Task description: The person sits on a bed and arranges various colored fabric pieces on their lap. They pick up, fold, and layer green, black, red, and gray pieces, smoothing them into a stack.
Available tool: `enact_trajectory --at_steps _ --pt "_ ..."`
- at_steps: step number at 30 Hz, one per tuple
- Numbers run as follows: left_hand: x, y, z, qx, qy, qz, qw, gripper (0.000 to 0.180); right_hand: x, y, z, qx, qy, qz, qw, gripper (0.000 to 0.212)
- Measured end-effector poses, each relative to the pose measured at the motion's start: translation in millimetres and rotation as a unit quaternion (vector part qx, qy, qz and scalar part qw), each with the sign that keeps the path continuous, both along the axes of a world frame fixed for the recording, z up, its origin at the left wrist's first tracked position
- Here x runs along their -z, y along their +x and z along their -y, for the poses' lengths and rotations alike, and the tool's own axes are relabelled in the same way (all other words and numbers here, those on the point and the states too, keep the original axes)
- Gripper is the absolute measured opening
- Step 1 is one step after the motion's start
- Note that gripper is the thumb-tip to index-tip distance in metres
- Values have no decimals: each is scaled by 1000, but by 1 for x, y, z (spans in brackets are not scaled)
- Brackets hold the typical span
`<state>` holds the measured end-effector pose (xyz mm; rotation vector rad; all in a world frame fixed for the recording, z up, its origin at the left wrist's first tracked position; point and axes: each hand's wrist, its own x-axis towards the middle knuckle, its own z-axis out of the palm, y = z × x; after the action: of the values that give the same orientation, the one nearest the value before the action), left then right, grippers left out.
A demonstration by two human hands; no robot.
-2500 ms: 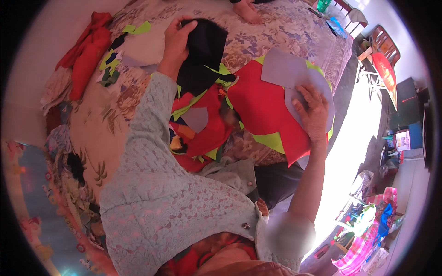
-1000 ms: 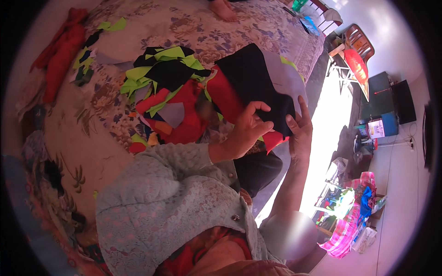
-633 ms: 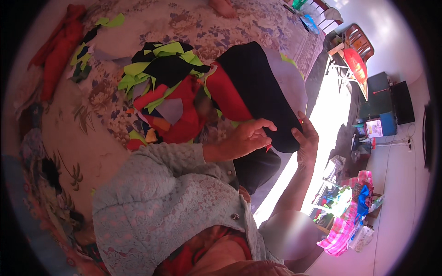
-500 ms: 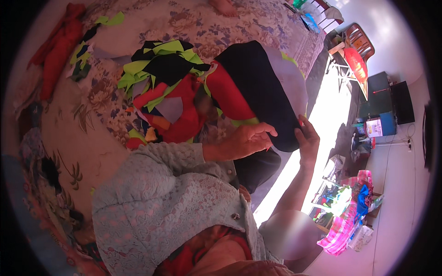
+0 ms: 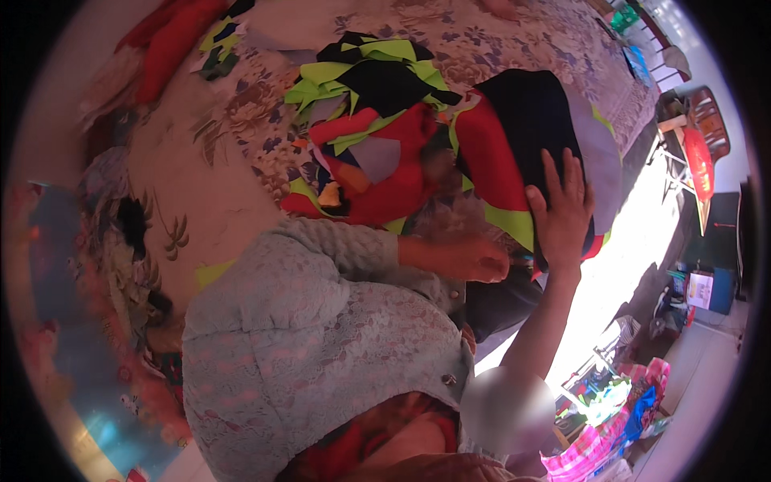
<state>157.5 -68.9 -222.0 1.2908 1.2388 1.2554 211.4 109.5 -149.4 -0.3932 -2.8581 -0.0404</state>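
My right hand [image 5: 564, 210] lies flat on a long black fabric piece [image 5: 530, 112], fingers spread. Red fabric [image 5: 488, 149] and a grey piece [image 5: 598, 140] flank the black one, and a lime-green piece [image 5: 511, 225] shows below the red. Close to the lower end of these pieces is my left hand [image 5: 474, 261], its fingers curled closed. Whatever it may hold is hidden. Left of the pieces is a heap of cut fabric: black and lime-green scraps [image 5: 377, 72] at its far side, red cloth [image 5: 385, 189] nearer me, with grey and orange bits on top.
Everything lies on a floral bedcover [image 5: 265, 104]. Red cloth [image 5: 165, 60] is bunched at the far left, and scraps lie beside it. Beyond the bed's right side are sunlit floor [image 5: 622, 269], a wooden chair [image 5: 707, 120] and a pink checked cloth [image 5: 590, 450].
My right hand has gone from gripping the black fabric's edge to lying flat on it. My left hand has drawn back and closed. The whole view has shifted.
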Motion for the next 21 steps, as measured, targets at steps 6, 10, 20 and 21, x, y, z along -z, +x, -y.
enact_trajectory --at_steps 6,10,20,21 --pt "9 -67 35 -169 -43 -24 984 13 -1 1 1 0 -15 -31 999 57" --pt "25 -131 54 -379 -61 -99 918 12 -3 2 3 2 -12 -34 999 55" --pt "80 -226 78 -340 -194 -568 724 39 -4 3 3 10 -35 -54 998 54" --pt "83 -230 78 -346 -190 -562 727 36 -4 4 3 11 -34 -56 998 54"
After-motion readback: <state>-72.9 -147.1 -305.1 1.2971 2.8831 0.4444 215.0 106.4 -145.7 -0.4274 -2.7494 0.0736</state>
